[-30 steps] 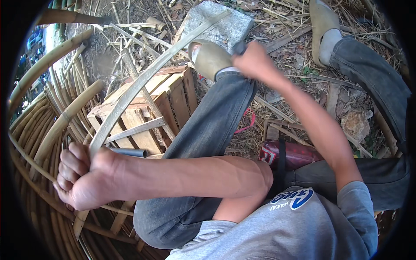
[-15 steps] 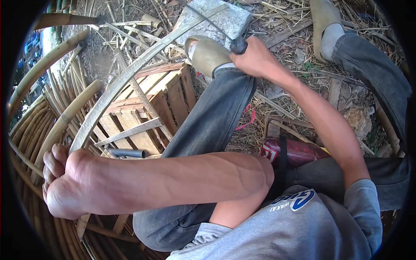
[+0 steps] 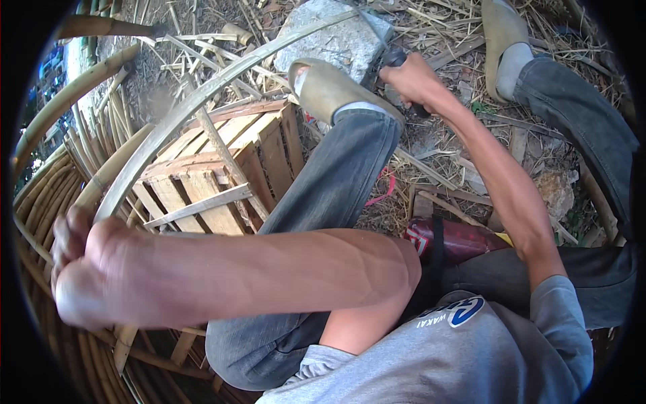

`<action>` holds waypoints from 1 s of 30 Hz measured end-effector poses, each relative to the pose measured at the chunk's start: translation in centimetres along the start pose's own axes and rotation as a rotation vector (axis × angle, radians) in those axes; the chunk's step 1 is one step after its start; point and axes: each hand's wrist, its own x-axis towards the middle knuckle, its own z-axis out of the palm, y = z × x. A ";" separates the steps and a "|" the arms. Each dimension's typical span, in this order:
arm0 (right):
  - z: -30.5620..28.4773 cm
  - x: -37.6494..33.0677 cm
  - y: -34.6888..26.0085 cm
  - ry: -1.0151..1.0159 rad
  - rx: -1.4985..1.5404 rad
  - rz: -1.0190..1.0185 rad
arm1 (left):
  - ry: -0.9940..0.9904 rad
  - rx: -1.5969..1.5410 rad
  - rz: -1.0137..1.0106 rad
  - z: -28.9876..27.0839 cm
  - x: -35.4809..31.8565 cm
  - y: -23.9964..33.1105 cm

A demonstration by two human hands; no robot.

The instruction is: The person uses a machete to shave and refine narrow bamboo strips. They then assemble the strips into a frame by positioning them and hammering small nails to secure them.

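My left hand [image 3: 94, 269] is closed around the near end of a long, curved split bamboo strip [image 3: 195, 104], somewhat blurred by motion. The strip arcs away from it, and its far end passes over a pale stone block [image 3: 319, 47]. In my right hand [image 3: 416, 82] is the dark handle [image 3: 393, 59] of a knife, gripped beyond my shoe. Its thin blade [image 3: 372, 29] points up and left past the strip's far end; the tip is hard to make out. I cannot tell whether blade and strip touch.
A slatted wooden crate [image 3: 195, 165] stands left of my bent leg [image 3: 336, 168]. Bundled bamboo poles [image 3: 50, 202] fill the left edge. Bamboo scraps and shavings litter the ground. A dark red pouch [image 3: 464, 240] with a black strap rests by my thigh.
My right hand with the knife has moved right and slightly nearer. My left hand has shifted left and a little up, with the bamboo strip moving along with it.
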 end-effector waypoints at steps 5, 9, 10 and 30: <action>3.2 -2.8 -1.3 -0.028 0.114 -0.223 | -0.151 -0.039 -0.015 -2.1 1.0 -0.7; 3.8 -2.0 -1.3 0.058 0.040 -0.257 | -0.091 0.011 0.012 -1.8 0.0 -0.6; 4.0 -1.6 -1.0 0.123 0.044 -0.271 | -0.075 0.013 0.013 -1.7 -0.3 -1.0; 3.9 -0.5 -5.9 0.123 0.077 -0.097 | -0.018 0.044 0.034 -3.3 -6.1 -0.2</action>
